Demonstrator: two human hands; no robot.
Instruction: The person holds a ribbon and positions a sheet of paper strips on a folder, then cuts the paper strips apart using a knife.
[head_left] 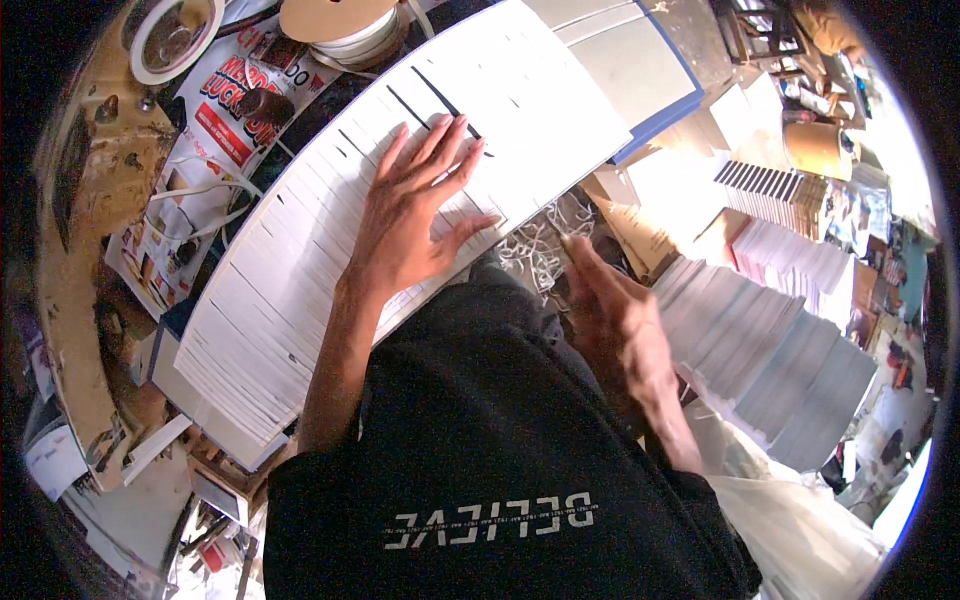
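A long row of white book blocks stretches from the lower left to the upper middle, with thin dark gaps between several of them. My left hand lies on the row with its fingers spread, touching the white surface near the dark gaps. Off the row's near right edge, my right hand is closed and slightly smeared by motion. A narrow thing seems to stick out past its fingers, but I cannot make out what it is. A tangle of white string or strips lies between the hands, beside the row.
Stacks of paper or booklets stand to the right, with a row of dark-striped books beyond. A grey board with a blue edge is at the far end. A spool of white tape and a white ring lie at upper left.
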